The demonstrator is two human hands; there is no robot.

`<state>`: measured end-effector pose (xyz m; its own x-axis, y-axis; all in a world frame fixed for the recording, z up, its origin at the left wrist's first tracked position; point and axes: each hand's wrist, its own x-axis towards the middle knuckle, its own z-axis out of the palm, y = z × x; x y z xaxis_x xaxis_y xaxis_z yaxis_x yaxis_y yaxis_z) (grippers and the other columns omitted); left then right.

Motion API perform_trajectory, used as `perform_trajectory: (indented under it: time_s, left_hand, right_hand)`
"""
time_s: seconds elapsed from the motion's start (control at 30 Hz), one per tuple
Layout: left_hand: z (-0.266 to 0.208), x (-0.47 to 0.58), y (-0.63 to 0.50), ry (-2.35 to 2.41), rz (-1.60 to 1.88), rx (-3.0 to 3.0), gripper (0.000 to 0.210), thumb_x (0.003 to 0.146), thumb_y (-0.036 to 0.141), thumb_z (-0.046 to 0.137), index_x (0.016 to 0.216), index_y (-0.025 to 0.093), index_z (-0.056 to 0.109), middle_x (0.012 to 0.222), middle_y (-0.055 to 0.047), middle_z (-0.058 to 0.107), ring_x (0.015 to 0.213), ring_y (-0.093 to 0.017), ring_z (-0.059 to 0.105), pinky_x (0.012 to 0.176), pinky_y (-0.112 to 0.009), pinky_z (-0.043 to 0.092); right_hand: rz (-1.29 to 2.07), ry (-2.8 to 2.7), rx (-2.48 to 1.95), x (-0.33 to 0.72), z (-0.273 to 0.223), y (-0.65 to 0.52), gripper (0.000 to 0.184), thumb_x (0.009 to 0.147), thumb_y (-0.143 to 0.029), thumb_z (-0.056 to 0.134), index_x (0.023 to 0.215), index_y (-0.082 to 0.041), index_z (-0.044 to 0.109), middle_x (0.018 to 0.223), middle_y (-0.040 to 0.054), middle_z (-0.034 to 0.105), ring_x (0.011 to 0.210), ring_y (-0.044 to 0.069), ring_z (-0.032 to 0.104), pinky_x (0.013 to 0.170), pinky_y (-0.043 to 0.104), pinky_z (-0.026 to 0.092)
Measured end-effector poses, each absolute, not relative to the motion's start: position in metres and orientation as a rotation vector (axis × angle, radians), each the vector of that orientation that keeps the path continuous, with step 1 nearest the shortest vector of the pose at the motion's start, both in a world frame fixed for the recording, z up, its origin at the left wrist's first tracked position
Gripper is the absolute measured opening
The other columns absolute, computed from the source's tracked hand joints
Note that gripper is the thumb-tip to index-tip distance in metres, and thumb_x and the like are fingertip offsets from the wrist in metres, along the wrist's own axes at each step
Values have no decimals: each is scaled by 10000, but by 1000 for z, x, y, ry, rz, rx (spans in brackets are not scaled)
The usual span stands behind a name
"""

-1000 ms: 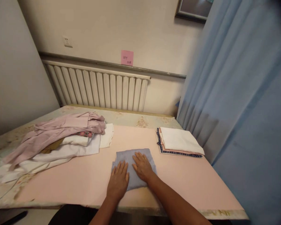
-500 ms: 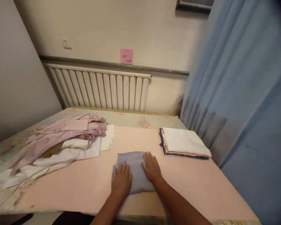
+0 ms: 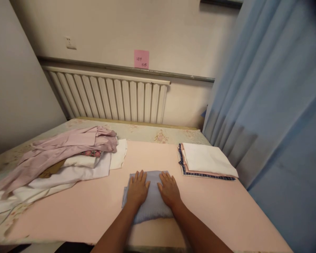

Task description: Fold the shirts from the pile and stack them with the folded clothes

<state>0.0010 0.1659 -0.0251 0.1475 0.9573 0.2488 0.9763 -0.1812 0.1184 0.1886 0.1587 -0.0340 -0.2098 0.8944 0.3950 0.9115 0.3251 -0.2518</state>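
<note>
A folded light-blue ribbed garment (image 3: 153, 202) lies flat on a pink sheet (image 3: 89, 207) in front of me. My left hand (image 3: 138, 188) rests palm down on its left part, fingers stretched toward the far edge. On the right part lies my right hand (image 3: 169, 189), also flat with the fingers apart. A bit of the same blue cloth sticks out past the fold at the left, beside my left wrist. The parts of the garment beneath both palms are hidden.
At the left is a loose heap of clothes, with a mauve garment (image 3: 68, 140) on top of white ones (image 3: 86, 175). A folded stack topped by white cloth (image 3: 209, 158) sits at the right. Behind are a radiator (image 3: 116, 96) and, to the right, a blue curtain (image 3: 252, 105).
My left hand has slid forward over the garment, toward its far edge. My right hand stays at nearly the same place. The view has shifted slightly.
</note>
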Motion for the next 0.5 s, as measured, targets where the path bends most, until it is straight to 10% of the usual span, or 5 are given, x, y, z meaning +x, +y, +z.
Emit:
perform_trajectory:
  time_s: [0.5]
  left_hand:
    - [-6,-52,112,-2660,-955,-2048,496,880,343,431,1303,84,454,1318,-217,505,1244,-323,446,1027,-444,313]
  right_hand:
    - [390,-1617,-1743,203,-26,146,519,873,-340,445,1327,-91,489,1362,153,513,1272,243,455,1073,364,325]
